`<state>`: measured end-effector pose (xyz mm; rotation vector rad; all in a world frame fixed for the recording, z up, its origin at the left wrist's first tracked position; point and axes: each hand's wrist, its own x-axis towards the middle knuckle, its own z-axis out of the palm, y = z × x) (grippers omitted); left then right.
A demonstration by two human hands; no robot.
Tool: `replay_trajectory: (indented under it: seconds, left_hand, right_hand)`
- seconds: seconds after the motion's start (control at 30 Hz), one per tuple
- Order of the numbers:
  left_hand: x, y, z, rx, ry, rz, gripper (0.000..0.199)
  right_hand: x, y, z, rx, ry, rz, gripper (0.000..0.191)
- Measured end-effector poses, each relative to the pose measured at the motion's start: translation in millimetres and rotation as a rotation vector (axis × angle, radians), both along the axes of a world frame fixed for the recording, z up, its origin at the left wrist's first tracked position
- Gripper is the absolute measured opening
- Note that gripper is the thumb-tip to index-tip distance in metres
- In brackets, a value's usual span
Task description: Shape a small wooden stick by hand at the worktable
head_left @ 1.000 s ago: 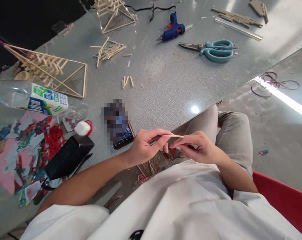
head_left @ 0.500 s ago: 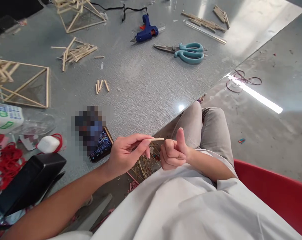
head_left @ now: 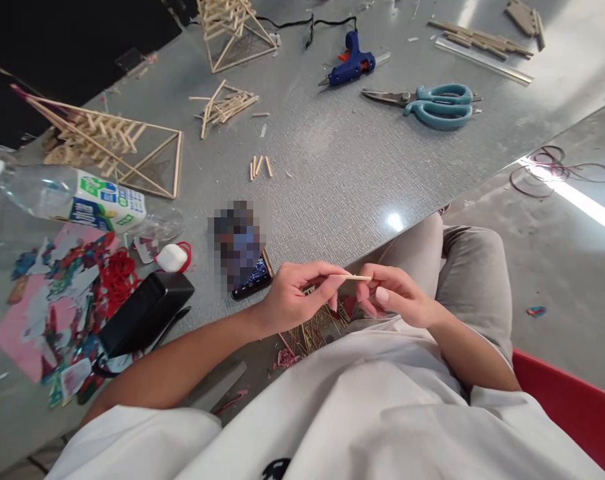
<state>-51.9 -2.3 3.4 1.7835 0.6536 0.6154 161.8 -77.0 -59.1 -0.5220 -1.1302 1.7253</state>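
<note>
My left hand (head_left: 299, 297) pinches one end of a short thin wooden stick (head_left: 357, 277) between thumb and fingertips, above my lap by the table edge. At the stick's other end is my right hand (head_left: 399, 293), its fingers curled and apart, the index fingertip by the stick's tip; whether it grips the stick is unclear. A phone (head_left: 255, 280), partly blurred out, lies on the table just beyond my left hand. Several short stick pieces (head_left: 260, 167) lie farther back.
Blue glue gun (head_left: 352, 63), teal scissors (head_left: 439, 105), a stick pile (head_left: 227, 108) and stick frames (head_left: 177, 163) are on the table (head_left: 312, 193). At left are a bottle (head_left: 47, 190), a black box (head_left: 147, 310) and coloured scraps (head_left: 65, 300). A red chair (head_left: 557, 393) stands at right.
The view has shifted left, showing more of the table's left side. My right hand's fist has loosened, its thumb has come down, and its fingertips are now at the stick's tip.
</note>
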Motion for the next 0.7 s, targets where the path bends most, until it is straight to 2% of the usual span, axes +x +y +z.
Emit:
replay_trajectory:
  seconds: [0.1,0.17,0.23,0.37,0.57,0.7]
  left_hand:
    - [1,-1,-0.8,0.057,0.013,-0.022,0.019]
    - [1,-1,-1.1,0.087,0.003,-0.017,0.017]
    - [2,0,-1.3,0.158,-0.001,-0.024,0.014]
    - [2,2,-1.6,0.308,0.020,-0.041,0.013]
    - [2,2,-2.1,0.329,-0.021,-0.025,0.014]
    - [2,1,-1.7,0.374,-0.067,-0.005,0.016]
  right_hand:
    - [-1,-3,3.7,0.124,-0.351,-0.258,0.035]
    - [-4,-4,5.0,0.230,-0.492,-0.344,0.037]
    - [-7,-4,6.5,0.300,-0.540,-0.360,0.037]
    - [-8,-3,10.1,0.324,-0.540,-0.366,0.039]
    - [-7,-3,11.5,0.253,-0.551,-0.324,0.042]
    - [-6,-4,12.4,0.264,-0.542,-0.313,0.043]
